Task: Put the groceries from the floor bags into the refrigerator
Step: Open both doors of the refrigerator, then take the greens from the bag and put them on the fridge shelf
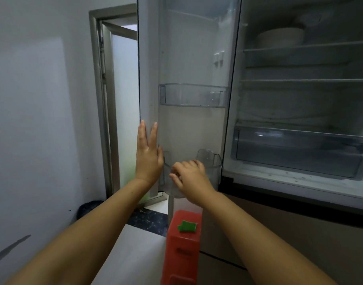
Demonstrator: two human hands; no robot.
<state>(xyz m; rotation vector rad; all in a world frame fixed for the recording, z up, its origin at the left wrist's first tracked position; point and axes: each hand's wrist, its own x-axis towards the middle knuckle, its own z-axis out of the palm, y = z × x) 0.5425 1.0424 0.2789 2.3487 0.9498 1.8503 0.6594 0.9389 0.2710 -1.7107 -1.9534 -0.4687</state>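
Observation:
The refrigerator stands open, its left door (193,128) swung out toward me. My left hand (148,161) lies flat against the door's inner edge, fingers apart and holding nothing. My right hand (191,177) is curled over the front wall of the clear lower door bin (211,163); whether anything small is inside the fingers is hidden. A clear upper door bin (194,95) looks empty. No grocery bags are in view.
A red box-like object (183,243) with a green piece (187,226) on top stands on the floor under the door. Inside the fridge are wire shelves (300,81), a white bowl (279,38) and a clear crisper drawer (300,149). A doorway (123,99) is behind the door.

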